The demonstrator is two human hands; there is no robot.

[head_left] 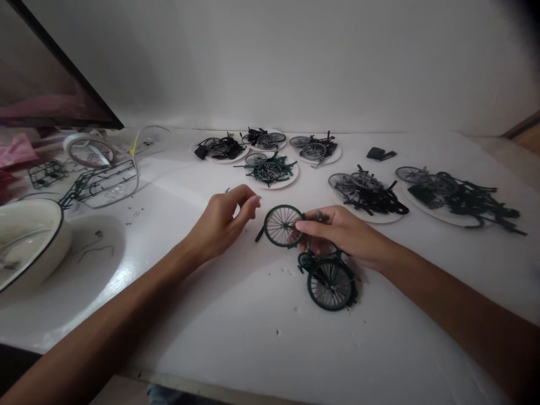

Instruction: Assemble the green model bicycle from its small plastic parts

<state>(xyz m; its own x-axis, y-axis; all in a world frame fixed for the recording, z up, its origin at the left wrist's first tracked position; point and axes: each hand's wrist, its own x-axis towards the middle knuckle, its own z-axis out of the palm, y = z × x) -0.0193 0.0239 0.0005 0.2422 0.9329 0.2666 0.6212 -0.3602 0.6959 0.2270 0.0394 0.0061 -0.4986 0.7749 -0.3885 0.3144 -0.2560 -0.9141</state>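
Note:
My right hand (pixel 327 230) holds a small dark green model bicycle (pixel 331 284) above the middle of the white table (pixel 236 326). Its thumb lies at the hub of one spoked wheel, and the other wheel hangs lower, toward me. To the left of the bicycle is my left hand (pixel 225 222), thumb and forefinger pressed together near the table; whatever they hold, if anything, is too small to name. A short black part (pixel 259 234) lies between my left hand and the upper wheel.
Behind stand several paper plates (pixel 291 179) heaped with dark bicycle parts. A black piece (pixel 381 153) lies at the back right. On the left are an enamel basin (pixel 54 247), a tape roll (pixel 88 151), a cable and green part frames (pixel 107 183).

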